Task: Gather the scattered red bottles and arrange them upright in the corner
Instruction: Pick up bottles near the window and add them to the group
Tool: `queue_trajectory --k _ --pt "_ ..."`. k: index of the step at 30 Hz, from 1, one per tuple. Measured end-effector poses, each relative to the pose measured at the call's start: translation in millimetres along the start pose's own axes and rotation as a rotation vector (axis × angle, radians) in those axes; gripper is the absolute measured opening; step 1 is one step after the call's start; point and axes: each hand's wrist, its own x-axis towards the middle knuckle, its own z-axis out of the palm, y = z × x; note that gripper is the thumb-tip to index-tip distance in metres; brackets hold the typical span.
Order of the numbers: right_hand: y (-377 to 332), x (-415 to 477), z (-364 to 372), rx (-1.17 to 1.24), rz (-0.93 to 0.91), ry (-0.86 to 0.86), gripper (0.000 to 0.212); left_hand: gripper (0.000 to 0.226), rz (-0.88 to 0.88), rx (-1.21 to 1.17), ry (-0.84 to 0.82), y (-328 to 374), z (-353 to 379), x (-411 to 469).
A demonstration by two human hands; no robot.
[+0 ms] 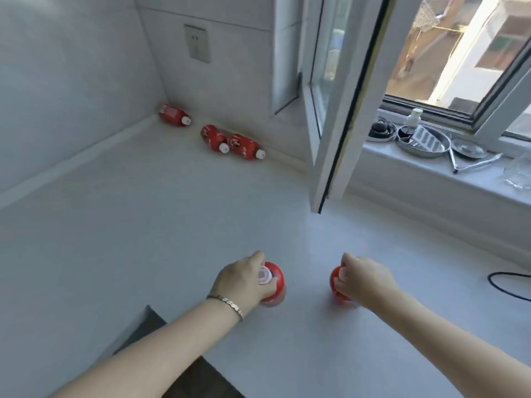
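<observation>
Three red bottles with white caps lie on their sides on the white counter (143, 239) along the back wall. One (173, 115) is in the corner, a second (214, 138) and a third (245, 147) lie side by side to its right. Near the front, my left hand (244, 280) grips an upright red bottle (275, 280) around its neck, its white cap showing. My right hand (365, 280) is closed over the top of another upright red bottle (336, 282), hiding its cap.
An open window sash (344, 110) juts over the counter at right. The windowsill (431, 168) holds a metal tray, a black round object, a small white bottle, tongs and a glass dish. A black cable (505, 282) lies at far right. A wall socket (197, 43) is above the corner.
</observation>
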Motion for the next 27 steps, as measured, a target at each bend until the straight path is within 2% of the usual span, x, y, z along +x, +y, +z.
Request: queue_trajectory --k 4,11,19,27 --pt "-120 -45 6 0.020 -0.260 -0.085 0.031 0.032 -0.209 0.019 0.112 -100 -47 -82" --pt "-352 -153 34 0.023 -0.616 -0.090 0.035 0.031 -0.557 0.005 0.253 -264 -125 -269" --pt "-569 -273 68 -0.067 -0.917 -0.150 0.037 0.028 -0.839 0.010 0.418 -396 -195 -448" --pt "-748 -325 122 -0.162 -1.198 -0.236 0.031 0.025 -1.139 -0.031 0.568 -508 -222 -559"
